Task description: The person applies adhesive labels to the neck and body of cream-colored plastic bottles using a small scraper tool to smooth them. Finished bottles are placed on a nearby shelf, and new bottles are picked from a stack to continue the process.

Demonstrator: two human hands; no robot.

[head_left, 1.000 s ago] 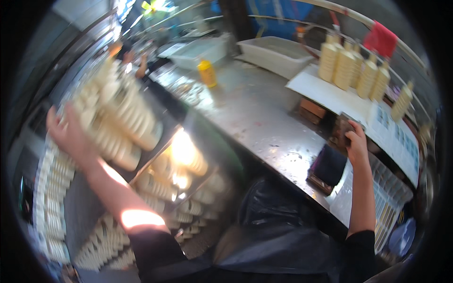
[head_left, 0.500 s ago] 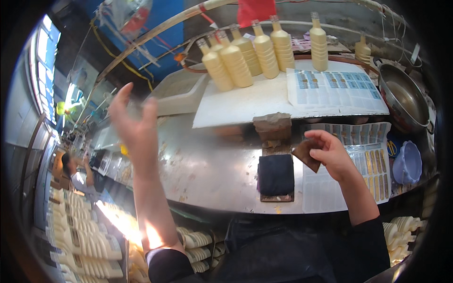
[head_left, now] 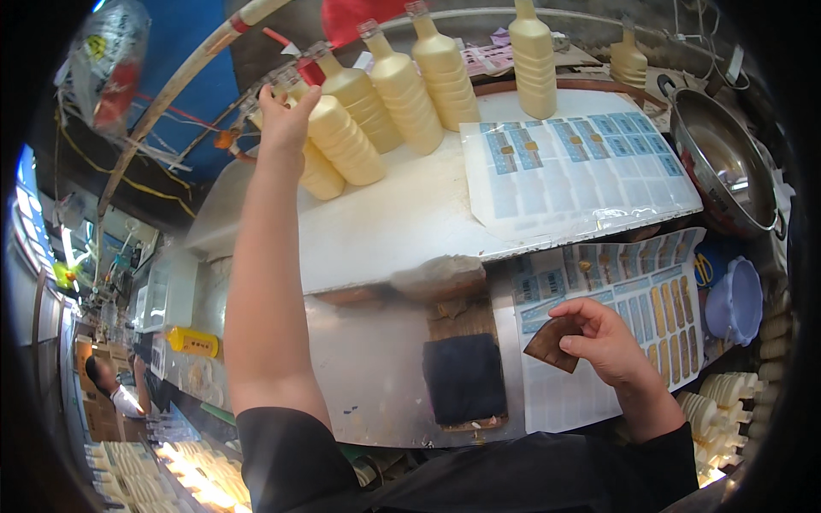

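Far left, my left hand reaches over the row of cream bottles. Its thumb and fingers close around the neck of a cream bottle, though the hand partly hides the grip. Several like it stand close together, among them a ribbed bottle. Between fingers and thumb, my right hand holds a flat brown square piece above a sheet of labels. A folded dark cloth lies on a wooden board to the left of that hand.
A second label sheet lies on the raised white board. At the right are a metal pan and a lilac basin. A yellow bottle lies on the left. Another person is farther off.
My left hand has moved forward to the bottles, from being raised with spread fingers. My right hand keeps the brown piece. The whole view has shifted.
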